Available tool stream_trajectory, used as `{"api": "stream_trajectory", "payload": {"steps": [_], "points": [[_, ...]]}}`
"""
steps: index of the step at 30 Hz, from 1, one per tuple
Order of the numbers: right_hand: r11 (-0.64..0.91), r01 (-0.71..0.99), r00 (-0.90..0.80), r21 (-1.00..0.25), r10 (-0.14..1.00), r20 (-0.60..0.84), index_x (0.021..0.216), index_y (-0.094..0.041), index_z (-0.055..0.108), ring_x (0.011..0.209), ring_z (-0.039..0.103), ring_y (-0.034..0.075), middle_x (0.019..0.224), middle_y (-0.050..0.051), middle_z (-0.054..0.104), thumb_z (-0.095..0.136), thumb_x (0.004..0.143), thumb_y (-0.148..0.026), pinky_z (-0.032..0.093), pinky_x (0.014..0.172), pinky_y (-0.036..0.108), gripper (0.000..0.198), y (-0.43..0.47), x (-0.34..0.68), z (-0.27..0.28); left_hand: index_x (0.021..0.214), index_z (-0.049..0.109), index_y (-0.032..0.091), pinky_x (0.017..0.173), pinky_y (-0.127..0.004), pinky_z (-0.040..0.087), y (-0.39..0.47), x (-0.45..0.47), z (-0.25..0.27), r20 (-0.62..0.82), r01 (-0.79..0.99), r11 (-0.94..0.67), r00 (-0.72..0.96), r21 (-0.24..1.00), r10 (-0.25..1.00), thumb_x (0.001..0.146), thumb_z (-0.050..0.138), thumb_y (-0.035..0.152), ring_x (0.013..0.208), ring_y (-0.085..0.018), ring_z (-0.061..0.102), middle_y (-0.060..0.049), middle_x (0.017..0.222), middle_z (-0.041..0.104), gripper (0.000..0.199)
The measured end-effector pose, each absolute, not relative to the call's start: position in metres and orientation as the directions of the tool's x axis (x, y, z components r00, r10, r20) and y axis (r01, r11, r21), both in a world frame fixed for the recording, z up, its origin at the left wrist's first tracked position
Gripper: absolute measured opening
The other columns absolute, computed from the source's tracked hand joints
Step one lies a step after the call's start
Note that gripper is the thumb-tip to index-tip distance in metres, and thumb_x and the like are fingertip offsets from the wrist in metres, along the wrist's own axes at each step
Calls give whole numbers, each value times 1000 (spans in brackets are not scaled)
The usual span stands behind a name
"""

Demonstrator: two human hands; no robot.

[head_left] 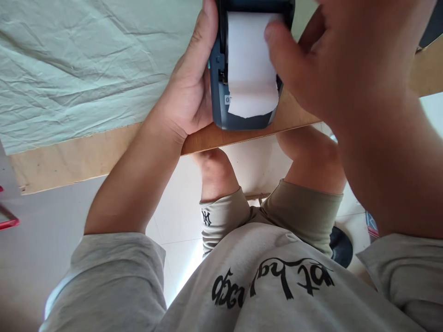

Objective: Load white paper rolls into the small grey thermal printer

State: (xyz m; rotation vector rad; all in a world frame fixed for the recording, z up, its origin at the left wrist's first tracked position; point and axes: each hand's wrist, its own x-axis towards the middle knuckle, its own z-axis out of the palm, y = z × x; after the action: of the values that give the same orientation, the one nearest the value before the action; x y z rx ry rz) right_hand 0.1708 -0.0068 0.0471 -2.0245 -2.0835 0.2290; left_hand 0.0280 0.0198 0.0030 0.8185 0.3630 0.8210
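"Looking down through the head view, where do you find the printer (218, 99)?"

"Twelve o'clock, overlapping the table's wooden edge (69, 159), its far end running out of view. I can't tell whether it touches the wood."

"And the hands?"

"The left hand (190, 90), at eleven o'clock, is wrapped round the printer's side, thumb along the casing. The right hand (318, 69), at one o'clock, has its thumb over the paper strip (252, 60); its other fingers are mostly hidden, so I can't tell whether it pinches anything."

"What might go wrong?"

"The paper, I'd say. Its loose end is ragged and points to six o'clock; a sideways drag of that thumb could skew or tear it. And if the left hand slackened by that edge, the printer could drop to the floor (166, 212); I see no other sure support."
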Motion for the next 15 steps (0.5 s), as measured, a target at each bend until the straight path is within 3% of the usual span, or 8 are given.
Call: {"api": "stream_trajectory", "payload": {"steps": [2, 4, 6, 8, 11, 15], "points": [[91, 987, -91, -135, 996, 8, 108, -41, 33, 119, 30, 10, 110, -11, 35, 18, 67, -57, 19, 63, -8, 46, -3, 172, 52, 78, 55, 19, 80, -30, 46, 21, 26, 1, 38, -506, 414, 666, 757, 745, 79, 28, 53, 108, -21, 45, -1, 93, 55, 43], [83, 987, -90, -135, 995, -45, 107, -38, 36, 121, 26, 16, 106, -6, 36, 20, 66, -60, 1, 63, -7, 49, 0, 169, 57, 79, 55, 21, 80, -28, 46, 24, 23, -1, 43, -489, 409, 680, 770, 732, 79, 30, 50, 106, -20, 46, -1, 93, 55, 39], [83, 980, -95, -180, 994, -59, 105, -35, 40, 122, 24, 19, 103, -4, 38, 25, 63, -61, -4, 64, -7, 52, 0, 167, 57, 79, 55, 23, 81, -26, 45, 27, 21, -3, 30, -468, 394, 673, 791, 739, 79, 31, 49, 105, -19, 47, 0, 93, 55, 36], [28, 951, -38, -307, 999, -25, 97, -27, 49, 122, 28, 16, 96, -3, 42, 25, 63, -62, 0, 62, -11, 54, -5, 176, 48, 80, 55, 23, 81, -25, 44, 27, 20, -3, 6, -450, 379, 651, 809, 759, 80, 29, 48, 105, -18, 47, 0, 91, 56, 35], [-170, 781, 193, -601, 981, -26, 70, -10, 56, 113, 40, 4, 84, -3, 48, -2, 67, -57, 18, 60, -13, 75, -23, 220, 12, 81, 53, 23, 80, -23, 45, 24, 22, -1, -34, -404, 363, 628, 839, 777, 81, 30, 47, 103, -17, 48, -1, 86, 57, 33], [-357, 621, 363, -698, 920, -147, 59, -3, 53, 107, 44, -2, 77, -3, 50, -16, 65, -50, 28, 63, -12, 84, -42, 288, -38, 79, 48, 18, 78, -27, 47, 20, 27, 2, -32, -436, 397, 640, 808, 768, 81, 25, 51, 94, -16, 54, 0, 79, 55, 41]]}}
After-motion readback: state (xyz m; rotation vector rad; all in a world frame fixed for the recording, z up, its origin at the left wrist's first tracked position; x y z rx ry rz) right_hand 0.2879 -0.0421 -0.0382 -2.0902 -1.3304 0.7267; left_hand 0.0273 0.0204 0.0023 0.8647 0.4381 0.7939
